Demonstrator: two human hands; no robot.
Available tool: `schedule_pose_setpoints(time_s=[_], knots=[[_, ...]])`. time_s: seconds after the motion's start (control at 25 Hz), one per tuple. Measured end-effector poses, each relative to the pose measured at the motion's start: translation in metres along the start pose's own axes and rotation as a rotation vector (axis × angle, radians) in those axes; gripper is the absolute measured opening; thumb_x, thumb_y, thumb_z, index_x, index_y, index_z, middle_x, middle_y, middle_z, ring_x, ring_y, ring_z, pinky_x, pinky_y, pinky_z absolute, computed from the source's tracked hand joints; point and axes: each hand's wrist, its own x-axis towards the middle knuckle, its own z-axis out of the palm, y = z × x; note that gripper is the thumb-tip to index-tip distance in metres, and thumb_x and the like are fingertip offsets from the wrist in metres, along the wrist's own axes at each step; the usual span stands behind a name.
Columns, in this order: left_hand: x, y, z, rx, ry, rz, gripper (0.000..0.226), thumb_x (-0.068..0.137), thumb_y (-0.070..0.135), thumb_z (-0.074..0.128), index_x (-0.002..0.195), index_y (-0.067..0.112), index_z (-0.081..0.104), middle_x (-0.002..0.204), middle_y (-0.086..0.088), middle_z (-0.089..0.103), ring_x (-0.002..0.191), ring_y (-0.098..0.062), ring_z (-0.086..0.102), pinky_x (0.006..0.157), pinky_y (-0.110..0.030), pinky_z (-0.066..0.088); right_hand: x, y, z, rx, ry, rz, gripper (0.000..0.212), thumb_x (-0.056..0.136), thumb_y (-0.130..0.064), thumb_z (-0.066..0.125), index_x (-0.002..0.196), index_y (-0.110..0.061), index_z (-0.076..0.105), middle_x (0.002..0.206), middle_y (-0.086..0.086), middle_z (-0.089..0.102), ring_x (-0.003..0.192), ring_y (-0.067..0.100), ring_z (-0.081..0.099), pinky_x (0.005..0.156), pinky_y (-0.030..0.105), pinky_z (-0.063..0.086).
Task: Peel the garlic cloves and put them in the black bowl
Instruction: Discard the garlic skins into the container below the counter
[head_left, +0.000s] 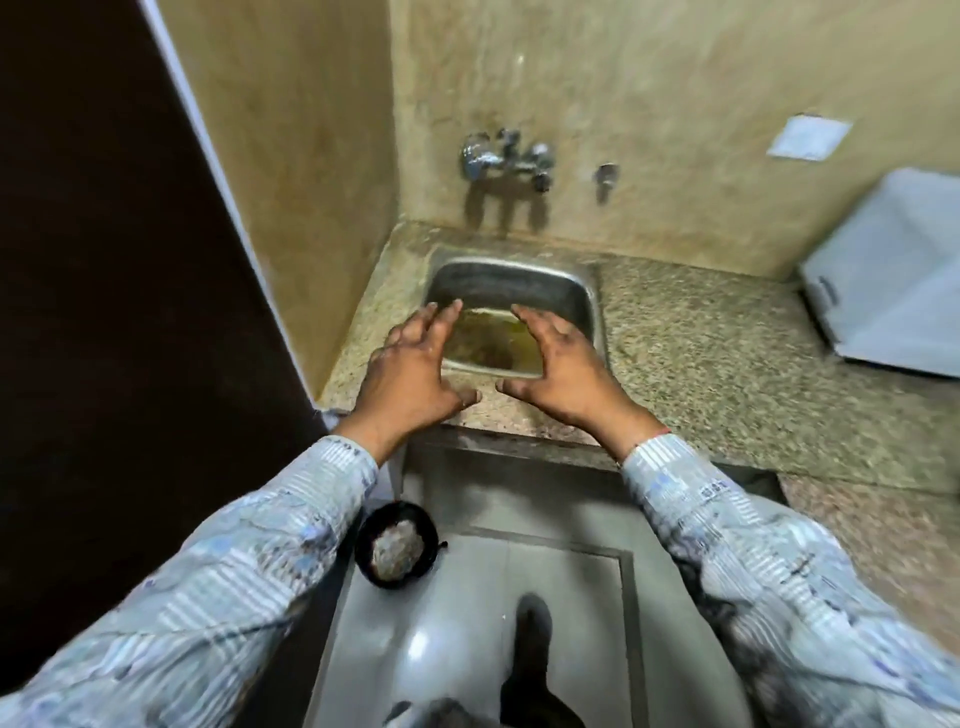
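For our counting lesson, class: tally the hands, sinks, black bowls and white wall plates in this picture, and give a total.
Hands: 2 (left hand, right hand)
Sinks: 1 (steel sink)
Black bowls: 1 (black bowl, below the counter)
White wall plates: 1 (white wall plate)
Total: 5

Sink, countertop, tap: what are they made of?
Sink: likely stainless steel, with a dull grey sheen, soft reflections and a stained bottom. Countertop: looks like polished granite, with a speckled beige-brown grain. Tap: apparently chrome-plated metal, with bright mirror-like highlights.
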Motion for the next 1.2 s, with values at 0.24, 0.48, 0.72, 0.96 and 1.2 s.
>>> schedule_pose_setpoints(time_s=[0.24, 0.48, 0.72, 0.96, 1.2], knots=[[0.023, 0.125, -0.007, 0.075, -0.057, 0.372, 0.116, 0.068, 0.067, 0.078, 0.160, 0.038, 0.015, 0.167, -0.005, 0.023, 0.150, -0.031, 0.028, 0.119, -0.050, 0.033, -0.108, 0.039, -0.094, -0.217, 0.233, 0.227, 0.103, 0.077, -0.058, 0.079, 0.161, -0.034, 0.025, 0.165, 0.006, 0.030, 0.152, 0.028, 0.028, 0.125, 0.042, 0.024], [0.020, 0.254, 0.045, 0.046, -0.160, 0.621, 0.115, 0.069, 0.067, 0.076, 0.159, 0.042, 0.009, 0.168, -0.003, 0.020, 0.151, -0.032, 0.026, 0.117, -0.054, 0.035, -0.204, 0.100, -0.148, -0.253, 0.345, 0.487, 0.103, 0.076, -0.056, 0.079, 0.161, -0.035, 0.024, 0.169, 0.007, 0.021, 0.155, 0.027, 0.022, 0.126, 0.044, 0.023], [0.018, 0.400, 0.144, 0.016, -0.327, 0.830, 0.116, 0.069, 0.062, 0.077, 0.159, 0.043, 0.007, 0.168, -0.003, 0.018, 0.150, -0.033, 0.027, 0.113, -0.059, 0.037, -0.290, 0.208, -0.179, -0.231, 0.426, 0.737, 0.099, 0.079, -0.050, 0.079, 0.161, -0.035, 0.023, 0.169, 0.005, 0.020, 0.155, 0.028, 0.019, 0.126, 0.045, 0.022], [0.053, 0.501, 0.248, 0.026, -0.436, 0.882, 0.117, 0.070, 0.060, 0.080, 0.158, 0.044, 0.004, 0.168, -0.003, 0.017, 0.149, -0.035, 0.027, 0.112, -0.061, 0.037, -0.331, 0.341, -0.204, -0.161, 0.466, 0.891, 0.102, 0.078, -0.053, 0.081, 0.161, -0.034, 0.024, 0.169, 0.006, 0.023, 0.154, 0.028, 0.023, 0.124, 0.046, 0.025], [0.089, 0.563, 0.333, 0.057, -0.546, 0.890, 0.117, 0.072, 0.061, 0.078, 0.159, 0.042, 0.002, 0.169, -0.005, 0.015, 0.149, -0.037, 0.029, 0.112, -0.060, 0.040, -0.351, 0.448, -0.205, -0.030, 0.505, 1.054, 0.089, 0.080, -0.045, 0.084, 0.154, -0.022, 0.041, 0.153, 0.012, 0.046, 0.139, 0.033, 0.043, 0.113, 0.041, 0.040]])
